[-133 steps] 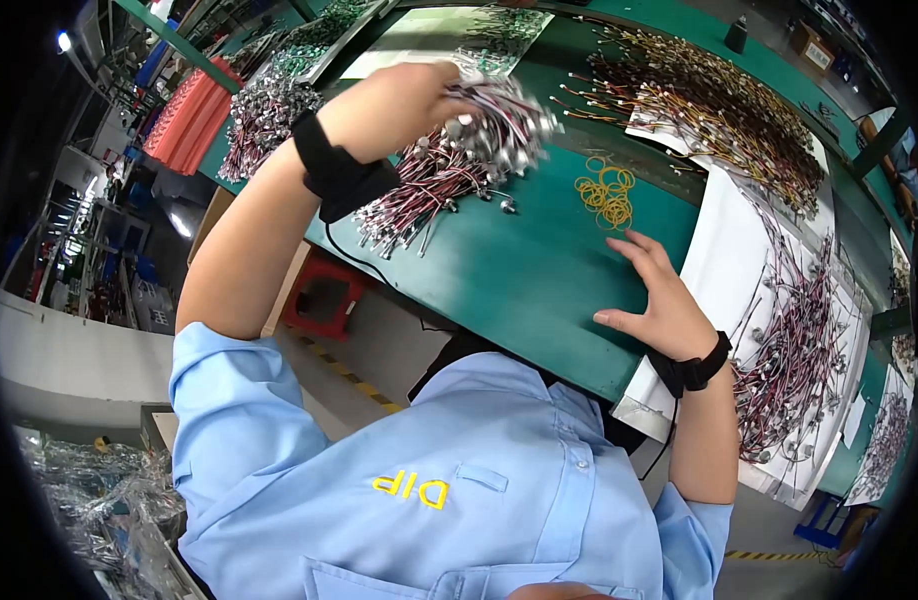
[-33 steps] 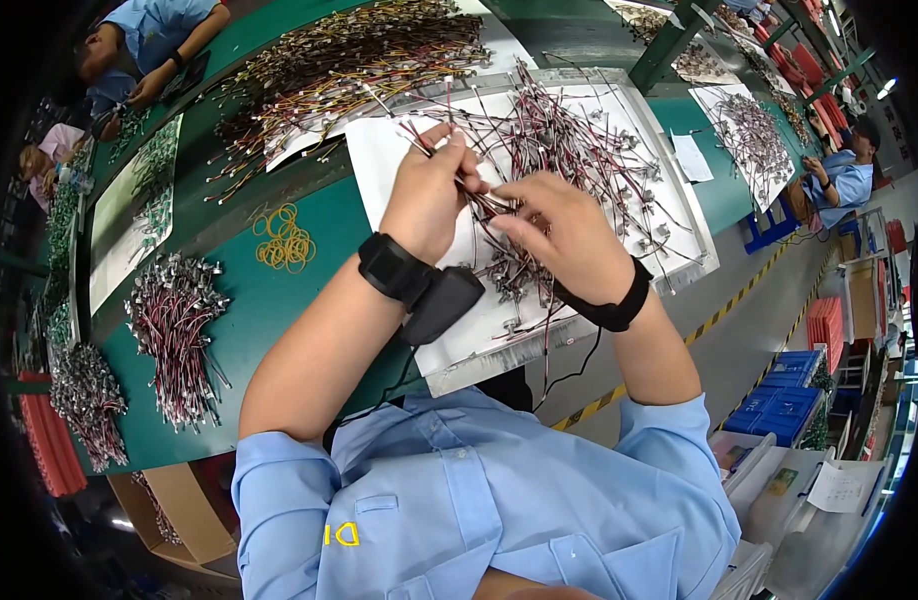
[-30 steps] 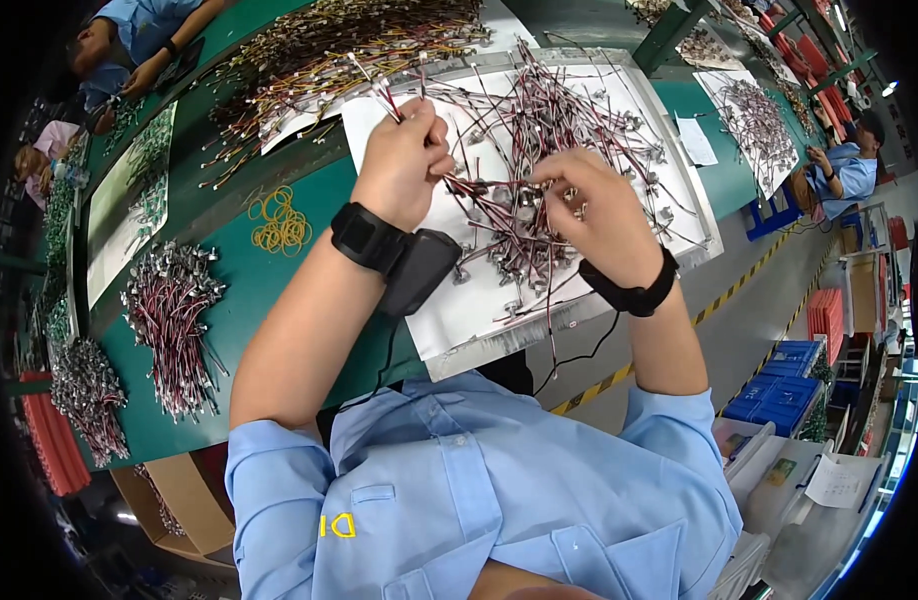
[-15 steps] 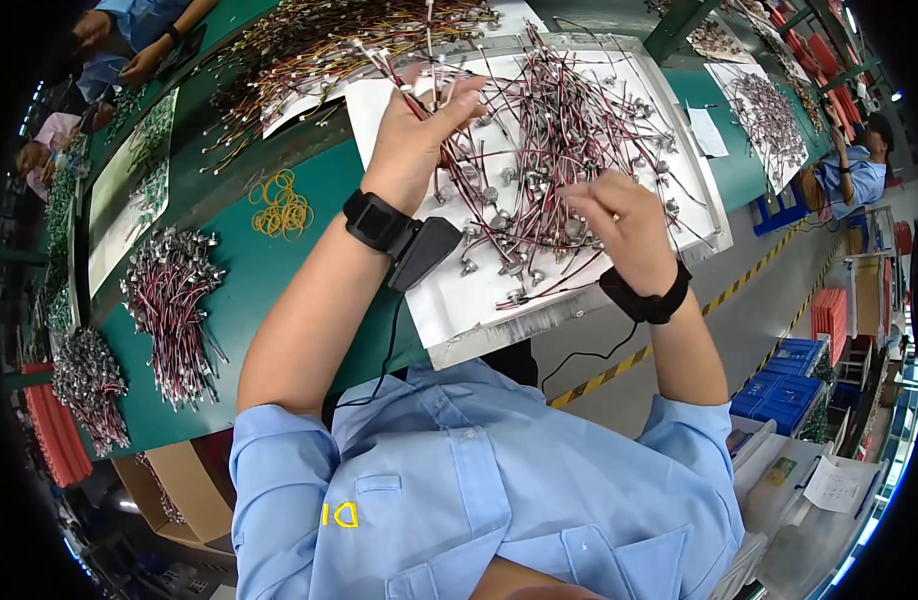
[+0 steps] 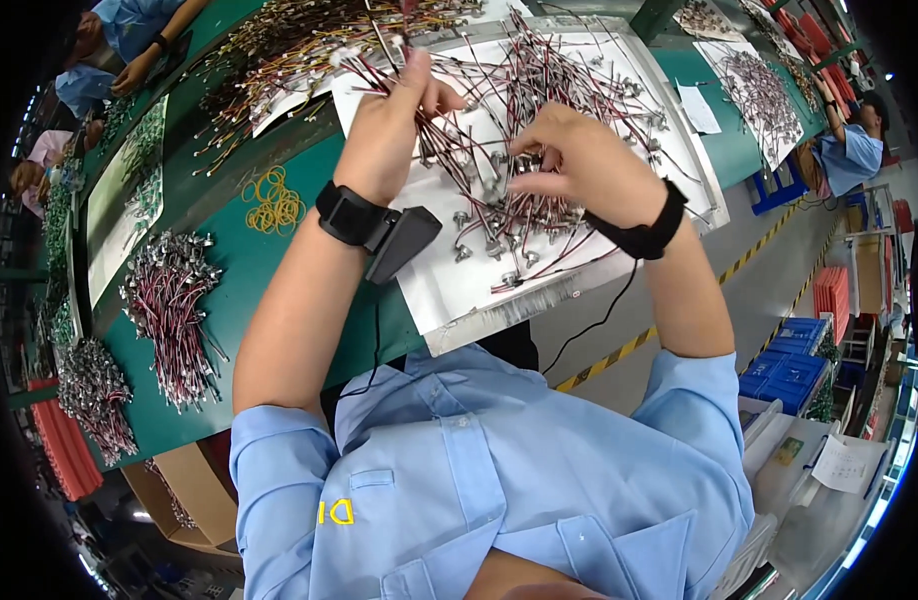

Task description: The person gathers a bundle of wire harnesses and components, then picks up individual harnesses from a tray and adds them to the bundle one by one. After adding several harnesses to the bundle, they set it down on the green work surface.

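Note:
My left hand (image 5: 391, 125) is closed around a bundle of red-and-black wire leads (image 5: 441, 142), white connectors poking out above the fingers and round metal parts hanging on the lower ends. Over the pile of similar leads (image 5: 539, 90) on the white tray (image 5: 434, 300), my right hand (image 5: 589, 165) is held with thumb and curled fingers apart. No lead shows between its fingertips, though the pile lies right beneath them. Both wrists wear black straps, and the left one carries a black box (image 5: 404, 243).
Yellow rubber bands (image 5: 272, 200) lie on the green table left of the tray. Farther left rest two sorted lead bundles (image 5: 174, 320). Yellow-and-black wire leads (image 5: 309, 55) are heaped behind. Co-workers sit at the far left and far right. Blue crates (image 5: 784, 365) stand on the right.
My right hand has swung up and left toward the bundle, its thumb and fingers spreading apart. My left hand has shifted slightly left, still holding the leads.

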A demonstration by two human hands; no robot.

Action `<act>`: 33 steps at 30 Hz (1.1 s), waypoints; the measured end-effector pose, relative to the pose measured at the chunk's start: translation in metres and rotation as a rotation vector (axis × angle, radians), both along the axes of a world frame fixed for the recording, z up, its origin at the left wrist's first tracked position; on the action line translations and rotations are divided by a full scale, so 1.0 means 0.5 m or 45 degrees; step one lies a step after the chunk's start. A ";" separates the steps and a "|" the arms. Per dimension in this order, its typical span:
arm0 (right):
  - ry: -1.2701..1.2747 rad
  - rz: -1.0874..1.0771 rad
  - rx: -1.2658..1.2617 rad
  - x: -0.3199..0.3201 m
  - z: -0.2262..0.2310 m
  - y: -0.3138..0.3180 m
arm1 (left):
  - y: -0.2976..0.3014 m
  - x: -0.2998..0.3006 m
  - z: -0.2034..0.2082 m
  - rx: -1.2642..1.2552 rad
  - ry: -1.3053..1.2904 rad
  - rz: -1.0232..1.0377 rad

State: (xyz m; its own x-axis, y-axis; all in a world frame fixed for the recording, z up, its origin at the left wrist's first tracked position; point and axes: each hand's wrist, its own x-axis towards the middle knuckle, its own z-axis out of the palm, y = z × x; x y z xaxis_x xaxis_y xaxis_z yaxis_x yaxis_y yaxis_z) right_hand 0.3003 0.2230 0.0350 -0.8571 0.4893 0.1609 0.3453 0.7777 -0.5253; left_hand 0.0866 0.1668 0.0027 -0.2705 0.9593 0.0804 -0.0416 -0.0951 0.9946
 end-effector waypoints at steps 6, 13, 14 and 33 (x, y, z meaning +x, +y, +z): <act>-0.226 0.128 0.120 0.088 -0.049 -0.060 | 0.017 -0.007 0.007 0.137 -0.538 -0.135; 0.179 -0.299 0.197 0.103 -0.018 -0.029 | 0.007 -0.044 0.026 -0.005 -0.607 -0.360; 0.240 -0.343 0.146 0.097 -0.010 -0.017 | 0.002 -0.044 0.033 0.002 -0.566 -0.329; 0.170 -0.432 0.610 -0.011 0.032 0.057 | -0.021 -0.020 0.025 0.093 -0.678 -0.130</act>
